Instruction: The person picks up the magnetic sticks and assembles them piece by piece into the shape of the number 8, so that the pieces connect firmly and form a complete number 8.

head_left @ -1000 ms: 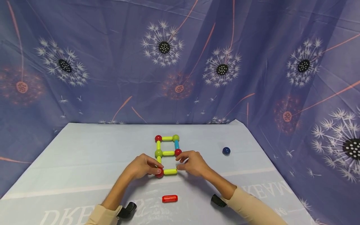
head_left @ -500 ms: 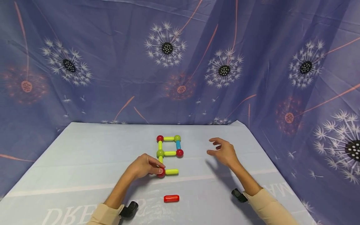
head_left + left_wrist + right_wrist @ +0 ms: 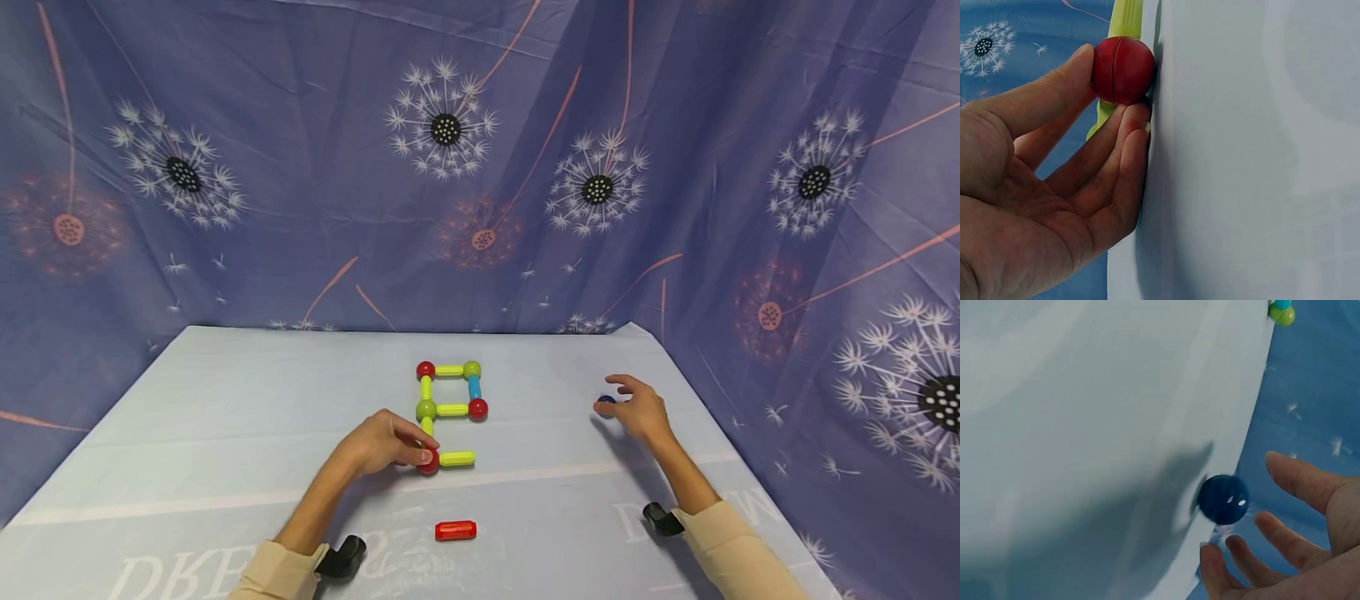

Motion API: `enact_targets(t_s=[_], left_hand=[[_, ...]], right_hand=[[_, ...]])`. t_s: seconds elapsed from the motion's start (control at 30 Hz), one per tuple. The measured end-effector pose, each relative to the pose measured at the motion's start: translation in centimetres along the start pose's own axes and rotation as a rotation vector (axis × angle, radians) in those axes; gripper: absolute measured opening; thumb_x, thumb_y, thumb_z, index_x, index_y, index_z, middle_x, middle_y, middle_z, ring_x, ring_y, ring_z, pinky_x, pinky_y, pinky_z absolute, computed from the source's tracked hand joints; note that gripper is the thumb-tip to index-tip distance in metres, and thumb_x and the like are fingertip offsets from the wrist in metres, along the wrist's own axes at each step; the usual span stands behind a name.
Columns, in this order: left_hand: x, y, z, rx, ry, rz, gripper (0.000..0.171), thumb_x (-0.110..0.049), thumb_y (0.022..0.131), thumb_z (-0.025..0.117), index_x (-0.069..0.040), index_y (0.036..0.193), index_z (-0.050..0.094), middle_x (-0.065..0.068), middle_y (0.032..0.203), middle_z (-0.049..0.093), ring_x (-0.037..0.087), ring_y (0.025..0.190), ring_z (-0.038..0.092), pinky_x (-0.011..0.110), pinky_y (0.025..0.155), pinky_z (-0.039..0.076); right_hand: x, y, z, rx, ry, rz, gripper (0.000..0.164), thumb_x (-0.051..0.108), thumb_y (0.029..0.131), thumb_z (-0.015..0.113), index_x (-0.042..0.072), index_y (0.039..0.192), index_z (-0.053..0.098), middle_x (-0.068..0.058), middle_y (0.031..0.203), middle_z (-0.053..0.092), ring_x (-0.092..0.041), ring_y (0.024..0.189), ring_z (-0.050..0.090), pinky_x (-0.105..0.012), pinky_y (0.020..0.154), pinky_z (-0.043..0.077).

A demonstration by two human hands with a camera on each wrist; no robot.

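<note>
My left hand (image 3: pixel 386 446) pinches the red ball (image 3: pixel 1124 70) at the near left corner of a ball-and-rod frame lying on the table. From that ball a yellow-green rod (image 3: pixel 456 458) points right with a free end. The frame's far part is a closed square of yellow-green rods and one blue rod (image 3: pixel 475 387), with a red ball (image 3: pixel 477 408) at its near right corner and a green ball (image 3: pixel 426 409) at its near left. Over on the right, my right hand (image 3: pixel 639 411) hovers with spread fingers around a dark blue ball (image 3: pixel 1224 499), which sits on the table, partly hidden in the head view.
A loose red rod (image 3: pixel 455 531) lies on the white table cover (image 3: pixel 247 417), nearer to me than the frame. A purple dandelion-print curtain (image 3: pixel 300 167) hangs behind the table and along its sides. Each wrist wears a black camera strap (image 3: pixel 663 519).
My right hand has left the frame's right side and travelled right to the dark blue ball. My left hand keeps its hold on the red ball.
</note>
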State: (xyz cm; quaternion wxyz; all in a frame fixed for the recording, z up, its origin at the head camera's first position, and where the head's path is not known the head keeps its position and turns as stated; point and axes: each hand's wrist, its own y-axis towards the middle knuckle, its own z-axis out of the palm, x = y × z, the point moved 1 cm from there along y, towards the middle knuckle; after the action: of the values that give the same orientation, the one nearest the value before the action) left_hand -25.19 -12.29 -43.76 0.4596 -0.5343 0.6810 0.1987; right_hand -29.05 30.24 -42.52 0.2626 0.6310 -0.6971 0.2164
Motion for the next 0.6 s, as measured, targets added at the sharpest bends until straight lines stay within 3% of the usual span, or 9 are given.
enact_targets(t_s=[0.27,0.6], left_hand=[[0.0,0.1,0.2,-0.001,-0.006,0.012,0.017,-0.018,0.083,0.084,-0.017,0.1,0.083,-0.002,0.091,0.078,0.014,0.076,0.059,0.03,0.069,0.049],[-0.1,0.0,0.1,-0.009,-0.01,-0.014,0.016,-0.017,0.083,0.084,-0.017,0.099,0.083,-0.002,0.09,0.078,0.015,0.076,0.059,0.03,0.069,0.049]], right_hand=[[-1.7,0.2,-0.1,0.024,-0.003,0.019,0.058,0.027,0.088,0.078,0.004,0.138,0.06,-0.03,0.127,0.064,-0.047,0.116,0.059,-0.049,0.085,0.051],[-1.6,0.3,0.5,-0.007,-0.058,0.004,0.051,0.029,0.085,0.08,0.006,0.129,0.067,-0.026,0.111,0.072,-0.039,0.098,0.066,-0.035,0.069,0.046]])
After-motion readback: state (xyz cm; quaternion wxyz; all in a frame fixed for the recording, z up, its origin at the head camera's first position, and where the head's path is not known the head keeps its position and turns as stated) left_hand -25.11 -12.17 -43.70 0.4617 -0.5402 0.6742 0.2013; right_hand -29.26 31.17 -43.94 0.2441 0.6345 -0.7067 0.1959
